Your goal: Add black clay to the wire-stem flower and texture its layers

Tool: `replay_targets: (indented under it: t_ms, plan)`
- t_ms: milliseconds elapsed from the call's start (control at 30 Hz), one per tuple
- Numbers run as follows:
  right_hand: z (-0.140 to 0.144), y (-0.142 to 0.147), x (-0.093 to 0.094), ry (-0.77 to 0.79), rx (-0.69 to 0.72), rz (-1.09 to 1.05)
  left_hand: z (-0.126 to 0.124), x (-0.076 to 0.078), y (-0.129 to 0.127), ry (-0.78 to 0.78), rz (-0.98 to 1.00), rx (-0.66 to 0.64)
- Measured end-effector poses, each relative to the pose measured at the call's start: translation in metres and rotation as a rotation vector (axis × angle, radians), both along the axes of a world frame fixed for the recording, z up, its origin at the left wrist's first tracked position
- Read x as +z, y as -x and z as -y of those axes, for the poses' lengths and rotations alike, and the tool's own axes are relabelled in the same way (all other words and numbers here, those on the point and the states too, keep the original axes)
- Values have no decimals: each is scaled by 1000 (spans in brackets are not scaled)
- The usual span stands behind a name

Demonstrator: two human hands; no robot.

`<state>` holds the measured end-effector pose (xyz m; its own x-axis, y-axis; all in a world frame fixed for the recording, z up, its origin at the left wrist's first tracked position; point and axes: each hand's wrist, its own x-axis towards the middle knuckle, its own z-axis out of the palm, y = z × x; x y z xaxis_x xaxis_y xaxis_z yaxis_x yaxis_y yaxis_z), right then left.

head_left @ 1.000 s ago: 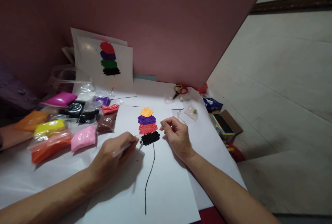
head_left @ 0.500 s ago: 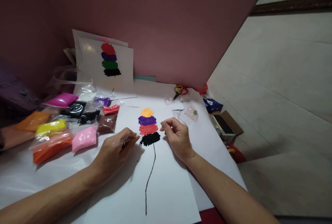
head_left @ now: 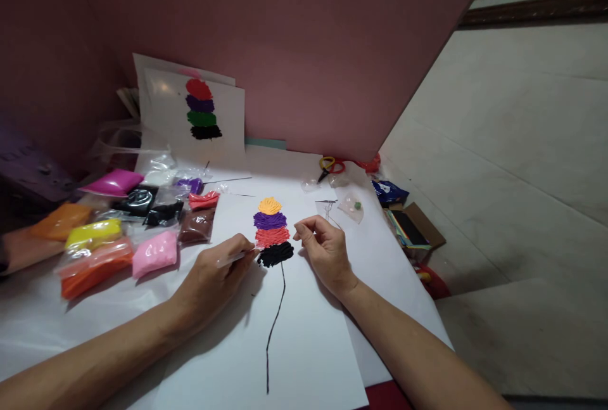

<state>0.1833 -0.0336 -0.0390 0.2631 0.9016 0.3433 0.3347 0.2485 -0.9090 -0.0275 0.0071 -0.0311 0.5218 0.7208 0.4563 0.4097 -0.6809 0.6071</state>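
On a white sheet of paper (head_left: 313,334) stands a stack of textured clay bands: yellow clay (head_left: 270,206), purple clay (head_left: 270,220), red clay (head_left: 272,236) and black clay (head_left: 276,254). A thin dark line (head_left: 275,322) runs down the sheet below them. My left hand (head_left: 225,267) is closed around a clear plastic modelling tool (head_left: 228,260), its tip at the left edge of the black band. To the right of the stack, my right hand (head_left: 325,248) is closed in a pinch, its fingertips near the red band. Whatever it may hold is too small to make out.
Several clay packets, including a pink one (head_left: 154,255) and an orange one (head_left: 97,270), lie at left. A sheet with a similar clay figure (head_left: 200,109) leans against the wall. Scissors (head_left: 327,166) and a small bag with green clay (head_left: 352,207) lie at back right.
My left hand has shifted slightly, bringing the modelling tool a little to the right against the black clay. My right hand has stayed in place.
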Motion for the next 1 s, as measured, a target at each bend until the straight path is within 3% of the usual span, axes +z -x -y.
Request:
replay_targets:
  t_ms: [300,1000]
  plan:
    - [-1,0,-1,-10,4,3,-1,-4,1,77,-43,-8]
    - [0,0,-1,-16,8,4,-3,-5,1,-11,-80,2]
